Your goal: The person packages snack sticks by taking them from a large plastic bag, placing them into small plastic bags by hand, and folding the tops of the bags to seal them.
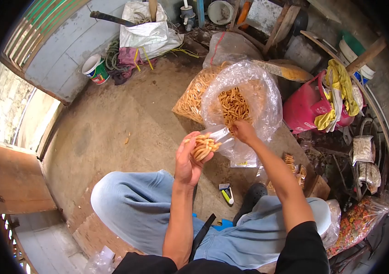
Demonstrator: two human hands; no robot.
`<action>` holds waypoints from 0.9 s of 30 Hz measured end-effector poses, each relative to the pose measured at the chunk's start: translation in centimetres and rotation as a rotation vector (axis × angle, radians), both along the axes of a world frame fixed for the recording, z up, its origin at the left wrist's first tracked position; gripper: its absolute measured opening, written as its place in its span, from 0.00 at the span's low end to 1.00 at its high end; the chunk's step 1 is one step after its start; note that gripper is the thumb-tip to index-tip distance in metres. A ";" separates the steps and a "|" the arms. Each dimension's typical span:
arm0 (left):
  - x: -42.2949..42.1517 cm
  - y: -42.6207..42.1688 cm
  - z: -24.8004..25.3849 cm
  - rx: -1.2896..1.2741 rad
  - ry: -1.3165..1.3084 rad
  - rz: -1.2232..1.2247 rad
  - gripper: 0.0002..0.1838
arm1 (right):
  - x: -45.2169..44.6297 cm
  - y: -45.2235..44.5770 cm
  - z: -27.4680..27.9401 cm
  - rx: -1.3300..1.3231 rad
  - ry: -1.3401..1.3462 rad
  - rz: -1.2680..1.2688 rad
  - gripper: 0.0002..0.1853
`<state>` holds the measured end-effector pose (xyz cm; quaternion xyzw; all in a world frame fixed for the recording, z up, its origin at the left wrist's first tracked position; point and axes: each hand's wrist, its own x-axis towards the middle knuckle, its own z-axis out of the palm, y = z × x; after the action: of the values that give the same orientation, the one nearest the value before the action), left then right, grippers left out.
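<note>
My left hand [188, 160] is wrapped round a small clear plastic bag [205, 145] partly filled with pale stick snacks. The bag's empty end points toward the large open clear bag [267, 102], which holds many brown stick snacks [234, 104]. At the near edge of those snacks is my right hand [244, 131], its fingers bent together; what they hold is too small to make out. A second big bag of snacks [194, 93] leans against the open one on its left.
A green-and-white stapler [227, 195] lies on the floor between my legs. Small filled packs [289, 160] lie right of my right forearm. Further right are a pink tub [306, 102] with yellow cloth and a bag of colourful snacks [357, 223]. A paint bucket [96, 69] stands back left.
</note>
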<state>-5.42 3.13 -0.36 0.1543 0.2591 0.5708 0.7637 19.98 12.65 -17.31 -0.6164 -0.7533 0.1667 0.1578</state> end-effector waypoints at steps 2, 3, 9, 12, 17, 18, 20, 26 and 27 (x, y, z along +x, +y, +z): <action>0.2 -0.1 0.3 0.010 -0.010 -0.011 0.15 | -0.1 0.1 3.9 0.023 0.126 -0.039 0.10; 0.4 -0.2 0.5 0.018 -0.013 -0.022 0.16 | 0.0 0.1 6.2 0.044 0.259 -0.077 0.12; 1.9 -1.2 1.4 0.029 -0.115 -0.103 0.18 | 2.7 -0.8 19.2 -0.010 0.387 -0.066 0.18; 3.2 -1.9 2.0 0.014 -0.136 -0.136 0.19 | 1.9 -4.5 27.1 -0.188 0.617 -0.148 0.14; 4.5 -2.7 2.8 0.038 -0.132 -0.178 0.18 | 1.9 -11.8 31.8 -0.130 0.795 -0.123 0.11; 4.7 -2.9 3.0 0.031 -0.128 -0.183 0.18 | 1.8 -13.2 32.2 -0.116 0.836 -0.124 0.11; 4.9 -3.1 3.1 0.043 -0.137 -0.203 0.18 | 1.7 -14.9 32.8 -0.096 0.881 -0.122 0.10; 5.2 -3.6 3.7 0.076 -0.127 -0.252 0.18 | 1.2 -17.2 31.9 -0.025 0.751 -0.045 0.07; 5.2 -3.7 3.7 0.086 -0.109 -0.257 0.18 | 1.0 -17.3 31.5 -0.011 0.781 -0.050 0.07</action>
<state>-0.19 -0.57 3.36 0.1878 0.1707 0.4865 0.8360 21.01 -4.69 14.15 -0.5254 -0.6204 0.3888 0.4334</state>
